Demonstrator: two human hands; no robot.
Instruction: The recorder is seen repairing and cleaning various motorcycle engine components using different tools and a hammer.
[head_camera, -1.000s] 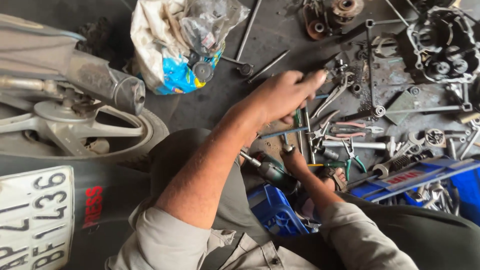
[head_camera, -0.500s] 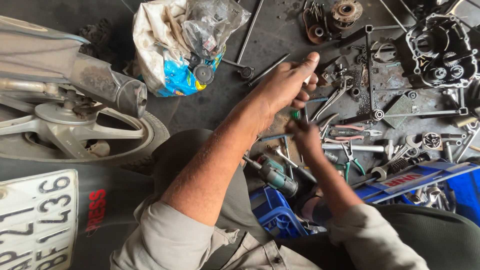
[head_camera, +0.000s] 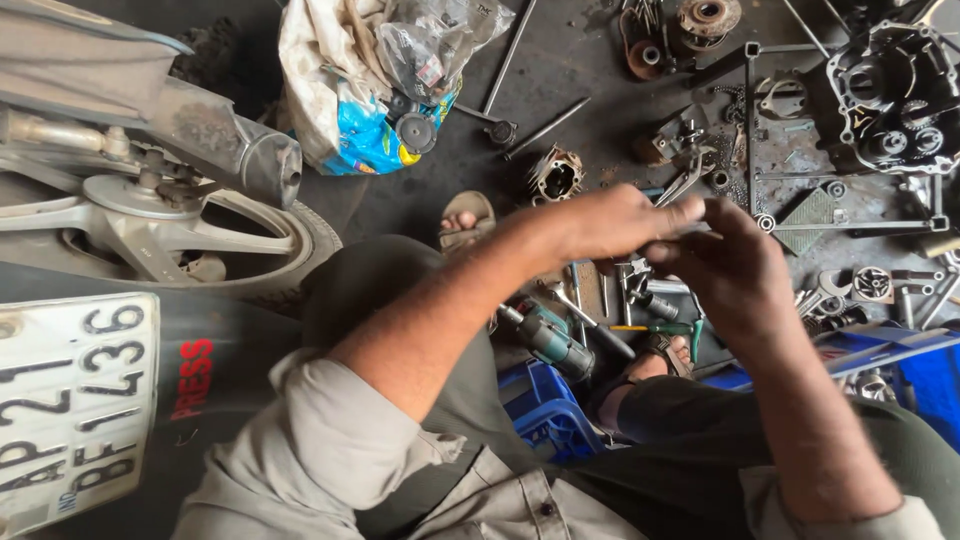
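Squatting over the floor (head_camera: 420, 205), you have your grey sleeves and knees nearest the camera, with a blue plastic crate (head_camera: 540, 405) between your legs. At lower left sits a motorcycle's rear mudguard with its white number plate (head_camera: 70, 400); above that, the rear wheel (head_camera: 190, 235) and silver exhaust pipe (head_camera: 190, 125).

Your hands meet at mid-frame. Your left hand (head_camera: 610, 222) comes in from the left, fingers extended and pinched on a small metal part (head_camera: 700, 232). Your right hand (head_camera: 735, 270) rises from lower right, fingers curled about the same part from the other side. Hands together, both closed on it; the part is mostly covered, so its kind cannot be told. It is held in the air above the tool scatter, not resting on the floor.

Directly below the hands: a green-bodied power drill (head_camera: 545, 335), a green-handled screwdriver (head_camera: 660, 327), loose sockets and spanners. One sandalled foot (head_camera: 465, 215) shows left of the left wrist.

Further out: a small cylinder casting (head_camera: 555, 175) on the floor, a long steel rod (head_camera: 510, 55), and a bag of white cloth and blue plastic (head_camera: 370, 90) with black parts spilling from it. Far right: an open engine crankcase (head_camera: 890, 95), rusty round parts (head_camera: 700, 20) at the top edge.
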